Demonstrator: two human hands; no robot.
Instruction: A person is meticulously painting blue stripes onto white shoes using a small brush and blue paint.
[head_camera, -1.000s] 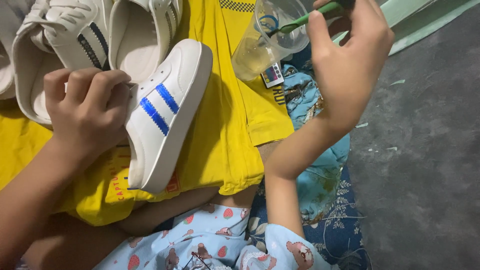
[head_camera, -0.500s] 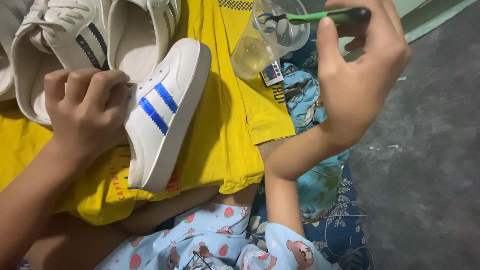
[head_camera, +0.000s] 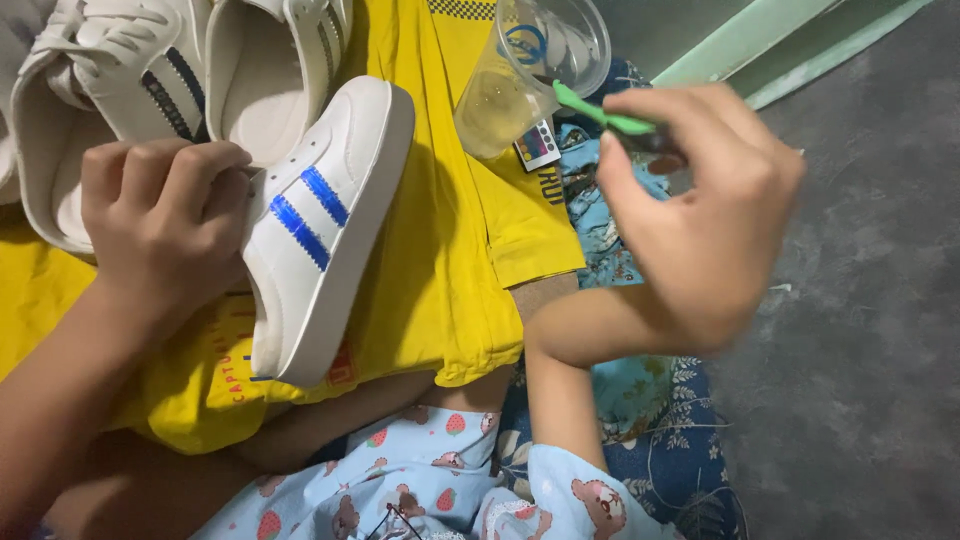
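Observation:
My left hand (head_camera: 160, 225) grips a white sneaker with blue stripes (head_camera: 320, 230), holding it on its side on a yellow cloth (head_camera: 440, 270) over my lap. My right hand (head_camera: 700, 220) pinches a green-handled tool, likely a toothbrush (head_camera: 600, 115); its far end points toward a clear plastic cup (head_camera: 530, 70) of pale yellowish liquid. The cup stands tilted at the top, just beyond the cloth's edge. The hand is blurred and sits to the right of the cup, apart from the sneaker.
Two more white sneakers (head_camera: 130, 90) lie at the top left on the yellow cloth. A blue patterned fabric (head_camera: 650, 440) lies under my right arm. Grey floor (head_camera: 860, 330) spreads to the right, with a pale green strip (head_camera: 760, 40) at the top.
My right hand has come down and toward me with the green tool, drawing its end out of the cup. My left hand and the sneaker stay put.

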